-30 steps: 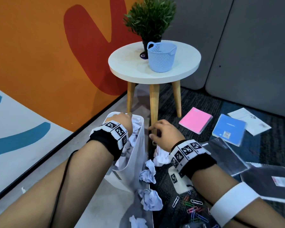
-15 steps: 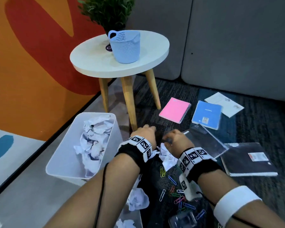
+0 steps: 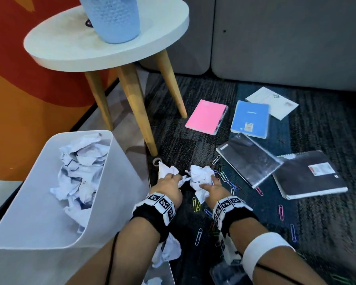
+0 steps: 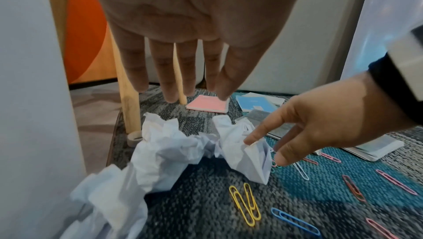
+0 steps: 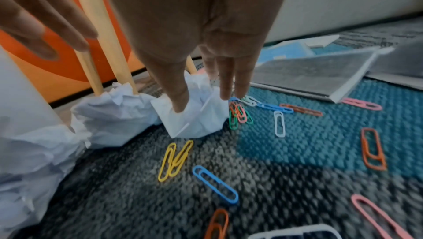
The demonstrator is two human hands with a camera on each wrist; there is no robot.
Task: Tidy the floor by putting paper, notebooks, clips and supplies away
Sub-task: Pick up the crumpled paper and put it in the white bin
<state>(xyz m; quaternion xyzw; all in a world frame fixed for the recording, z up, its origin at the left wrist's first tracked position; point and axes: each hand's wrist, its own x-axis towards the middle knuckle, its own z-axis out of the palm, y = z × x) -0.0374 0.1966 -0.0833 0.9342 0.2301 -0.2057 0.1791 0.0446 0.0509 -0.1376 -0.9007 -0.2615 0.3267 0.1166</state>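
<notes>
Two crumpled white paper balls lie on the dark carpet by the table leg. My left hand hovers over the left ball, fingers straight, as the left wrist view shows with the ball below the fingertips. My right hand straddles the right ball; its thumb presses the paper and its fingers reach down the far side. A white bin at the left holds several crumpled papers. Coloured paper clips are scattered around both hands.
Pink, blue and white notebooks lie further out; a clear-covered one and a black one lie to the right. A round white table carries a blue basket. More crumpled paper lies under my left forearm.
My left hand came out of the bin and down to the floor. Both hands have moved onto the two paper balls beside the table leg, and the view has dropped closer.
</notes>
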